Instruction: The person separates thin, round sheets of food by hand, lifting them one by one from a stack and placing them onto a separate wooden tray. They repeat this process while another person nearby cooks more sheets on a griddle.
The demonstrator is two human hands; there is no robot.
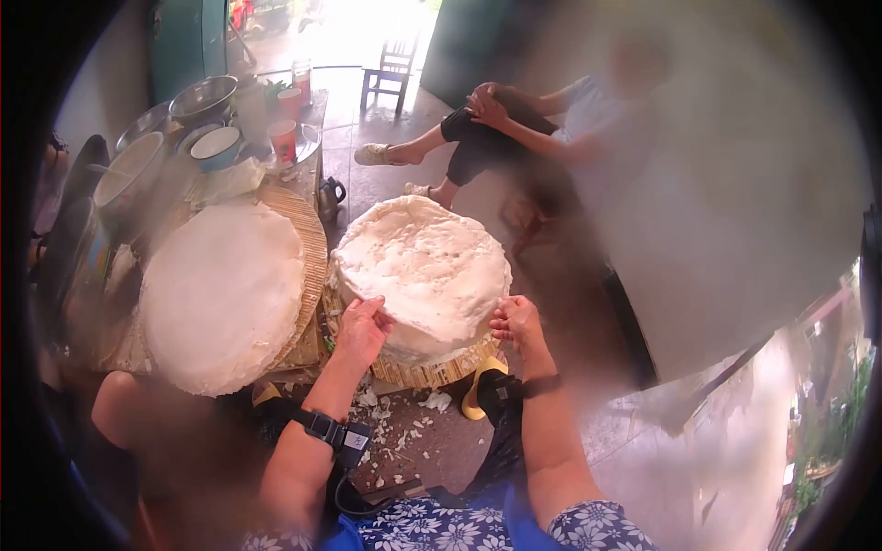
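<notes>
1. A thick white round stack [423,266] lies on a woven tray [432,372], low and central, just in front of the person.
2. The left hand [361,329] touches the stack's near edge, fingers bent; its grip cannot be told.
3. The right hand [516,321] touches the right edge, fingers curled; its grip is also unclear.
4. A second stack [220,294] lies on a mat [308,248] on the desk [303,354] at left, with a bowl [217,145] behind.
5. Another person [514,129] sits beyond.

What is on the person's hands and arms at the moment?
The left hand and right hand are bare, with no gloves. The left wrist carries a black strap with a small dark device, and a black cable trails back from it. The short sleeves are blue with white flowers.
</notes>
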